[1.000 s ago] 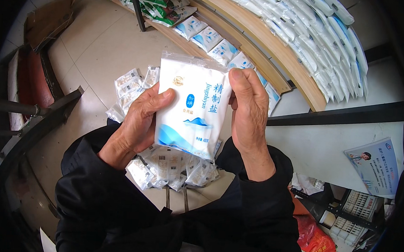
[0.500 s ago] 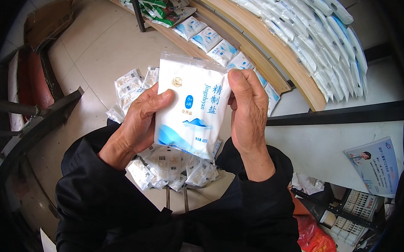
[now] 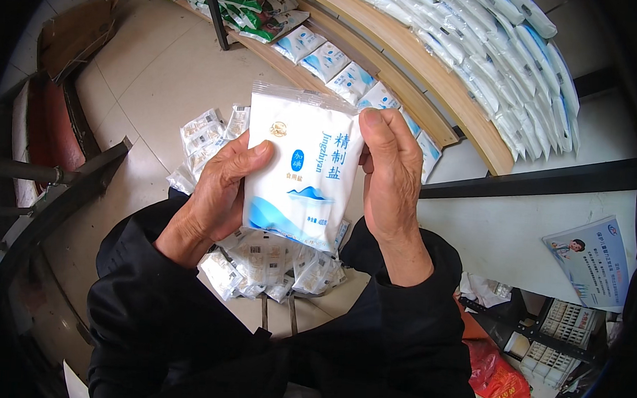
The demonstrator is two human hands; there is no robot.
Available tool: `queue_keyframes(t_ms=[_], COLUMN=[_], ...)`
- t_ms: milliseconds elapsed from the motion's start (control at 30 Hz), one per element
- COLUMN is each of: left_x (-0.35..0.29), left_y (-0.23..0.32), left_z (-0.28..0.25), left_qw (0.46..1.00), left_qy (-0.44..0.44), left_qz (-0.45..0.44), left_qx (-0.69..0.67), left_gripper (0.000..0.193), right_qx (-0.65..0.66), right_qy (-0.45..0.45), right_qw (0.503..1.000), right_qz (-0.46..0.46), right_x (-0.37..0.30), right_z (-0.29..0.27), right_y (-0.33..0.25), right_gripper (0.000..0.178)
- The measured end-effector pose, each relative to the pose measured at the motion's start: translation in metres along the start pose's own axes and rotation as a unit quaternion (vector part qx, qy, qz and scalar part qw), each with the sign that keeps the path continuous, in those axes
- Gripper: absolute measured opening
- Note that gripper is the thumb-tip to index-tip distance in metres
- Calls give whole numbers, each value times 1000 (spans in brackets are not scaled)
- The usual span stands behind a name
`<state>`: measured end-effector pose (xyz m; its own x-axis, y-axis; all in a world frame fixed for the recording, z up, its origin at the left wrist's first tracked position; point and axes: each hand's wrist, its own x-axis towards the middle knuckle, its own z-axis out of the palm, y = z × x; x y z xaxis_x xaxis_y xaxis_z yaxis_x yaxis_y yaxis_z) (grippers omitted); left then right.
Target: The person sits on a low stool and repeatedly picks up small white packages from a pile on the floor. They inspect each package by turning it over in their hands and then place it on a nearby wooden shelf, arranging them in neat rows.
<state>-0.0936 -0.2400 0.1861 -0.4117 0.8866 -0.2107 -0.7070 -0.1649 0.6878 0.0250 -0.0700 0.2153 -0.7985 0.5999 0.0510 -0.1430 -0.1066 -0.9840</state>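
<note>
Between my hands a white and blue bag of salt (image 3: 298,173) is held up, its printed front facing me and its clear sealed edge at the top. My left hand (image 3: 222,187) grips the bag's left side, thumb on the front and fingers behind it. With thumb and bent fingers, my right hand (image 3: 391,167) pinches the upper right corner. Below and behind the bag, several small white packets (image 3: 257,264) lie in a heap, partly hidden by the bag and my hands. More of these packets (image 3: 203,135) show left of the bag.
A wooden shelf (image 3: 406,41) curves across the top right, with rows of white bags (image 3: 498,79) on it. Similar salt bags (image 3: 326,60) line the lower board, beside green bags (image 3: 263,12). A metal frame (image 3: 53,185) stands at left. A red plastic bag (image 3: 500,381) lies at lower right.
</note>
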Motion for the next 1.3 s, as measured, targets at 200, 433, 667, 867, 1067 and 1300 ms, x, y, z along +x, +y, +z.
queue_keyframes(t_ms=[200, 433, 667, 867, 1067, 1300], left_x=[0, 0, 1, 5, 5, 3], left_y=[0, 0, 5, 6, 8, -5], left_z=[0, 1, 1, -4, -2, 11], left_qw=[1000, 1000, 999, 995, 993, 994], left_qy=[3, 6, 22, 59, 55, 57], left_qz=[0, 3, 35, 46, 25, -4], left_qx=[11, 8, -11, -72, -98, -96], left_gripper=[76, 75, 65, 65, 63, 68], right_qx=[-3, 6, -16, -19, -79, -550], right_qy=[-5, -7, -29, -158, -74, -44], right_qw=[1000, 1000, 998, 987, 994, 738], right_qz=[3, 17, 49, 35, 21, -387], right_x=[0, 1, 0, -4, 3, 19], right_z=[-2, -1, 1, 18, 18, 15], right_y=[1, 3, 2, 19, 24, 33], right_gripper=[33, 35, 42, 83, 70, 49])
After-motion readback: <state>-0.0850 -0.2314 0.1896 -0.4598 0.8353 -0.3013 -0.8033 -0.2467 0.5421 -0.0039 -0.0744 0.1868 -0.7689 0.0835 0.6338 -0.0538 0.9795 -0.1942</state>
